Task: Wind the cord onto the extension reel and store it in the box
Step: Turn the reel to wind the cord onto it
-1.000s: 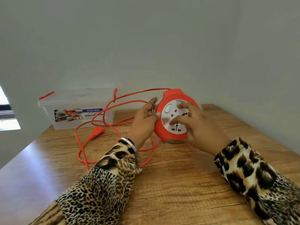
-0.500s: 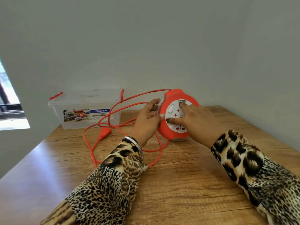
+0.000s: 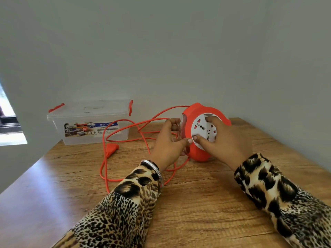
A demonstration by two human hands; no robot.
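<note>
A red extension reel with a white socket face stands on edge on the wooden table. My left hand grips its left rim, thumb on the front. My right hand lies across the socket face, fingers curled onto the white disc. The red cord lies in loose loops to the left of the reel, its plug flat on the table. A clear plastic box with red latches and a closed lid stands at the back left by the wall.
Walls close in behind and to the right of the table. A window shows at the far left. Bare wood stretches between my sleeves and the near edge.
My right hand has turned the white socket disc, and its fingers have shifted round on it. The cord loops have moved a little. The camera has swung slightly left.
</note>
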